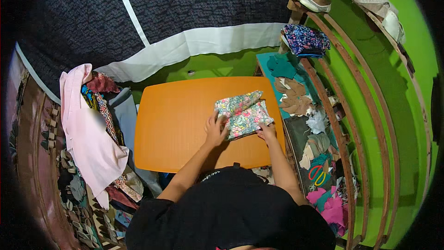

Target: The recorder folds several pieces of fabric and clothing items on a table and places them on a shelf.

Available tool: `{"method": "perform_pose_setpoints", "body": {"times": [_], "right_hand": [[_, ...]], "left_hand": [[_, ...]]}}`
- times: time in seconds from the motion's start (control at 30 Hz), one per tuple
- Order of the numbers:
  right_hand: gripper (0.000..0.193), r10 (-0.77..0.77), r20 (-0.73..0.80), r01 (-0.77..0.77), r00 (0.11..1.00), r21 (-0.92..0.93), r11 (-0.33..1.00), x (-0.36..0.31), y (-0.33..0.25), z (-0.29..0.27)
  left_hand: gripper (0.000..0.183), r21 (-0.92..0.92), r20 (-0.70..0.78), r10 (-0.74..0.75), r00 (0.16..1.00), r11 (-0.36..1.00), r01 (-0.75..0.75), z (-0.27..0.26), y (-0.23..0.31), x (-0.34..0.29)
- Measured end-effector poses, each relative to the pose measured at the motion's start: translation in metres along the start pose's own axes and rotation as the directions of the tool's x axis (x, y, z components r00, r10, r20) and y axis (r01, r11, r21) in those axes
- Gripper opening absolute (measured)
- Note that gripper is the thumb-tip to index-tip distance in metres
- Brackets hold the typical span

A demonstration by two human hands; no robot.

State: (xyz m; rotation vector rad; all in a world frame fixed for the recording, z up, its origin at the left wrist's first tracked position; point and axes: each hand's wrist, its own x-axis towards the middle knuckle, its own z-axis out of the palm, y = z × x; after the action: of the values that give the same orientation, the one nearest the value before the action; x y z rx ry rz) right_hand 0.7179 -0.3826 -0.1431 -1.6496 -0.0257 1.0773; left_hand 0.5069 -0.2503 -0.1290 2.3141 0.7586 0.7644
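Note:
A folded floral cloth (245,119), green, white and pink, lies on the right part of an orange table (175,111). Its upper flap is turned over and its far right corner sticks up a little. My left hand (215,129) grips the cloth's left edge, with the thumb over the fabric and the fingers bent along the side. At the near right corner, my right hand (267,132) pinches the edge between thumb and fingers. Some fingertips of both hands are hidden by the cloth.
A pink garment (85,134) hangs over piled clothes left of the table. To the right, a low bench holds fabric scraps (291,96) and scissors (318,175) with red and yellow handles. Wooden rails (342,148) carry a folded dark floral cloth (305,40) and shoes (311,2).

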Motion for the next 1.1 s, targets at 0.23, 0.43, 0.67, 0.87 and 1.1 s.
{"method": "perform_pose_setpoints", "body": {"times": [0.23,0.43,0.67,0.87,1.1], "right_hand": [[0.051,0.065,-0.139,-0.012,0.988,0.355,0.935,-0.033,-0.006,0.036],[0.037,-0.067,0.072,0.04,0.995,0.325,0.945,-0.04,0.01,0.048],[0.033,-0.012,0.052,-0.003,0.999,0.282,0.959,-0.048,0.035,0.039],[0.028,0.018,0.073,-0.032,0.997,0.198,0.98,-0.049,0.04,0.025],[0.026,-0.046,-0.058,0.062,0.997,0.323,0.944,-0.065,0.071,-0.001]], "left_hand": [[0.054,0.041,0.134,-0.022,0.991,0.999,0.017,-0.006,-0.015,0.05],[0.061,0.317,0.257,-0.289,0.922,0.927,0.202,0.007,-0.043,0.048],[0.06,0.365,0.173,-0.204,0.964,0.922,0.129,0.006,-0.035,0.039],[0.06,0.023,-0.242,-0.385,0.891,0.916,0.402,0.005,0.01,0.002],[0.04,-0.251,0.066,-0.659,0.75,0.716,0.651,0.005,-0.012,-0.02]]}}
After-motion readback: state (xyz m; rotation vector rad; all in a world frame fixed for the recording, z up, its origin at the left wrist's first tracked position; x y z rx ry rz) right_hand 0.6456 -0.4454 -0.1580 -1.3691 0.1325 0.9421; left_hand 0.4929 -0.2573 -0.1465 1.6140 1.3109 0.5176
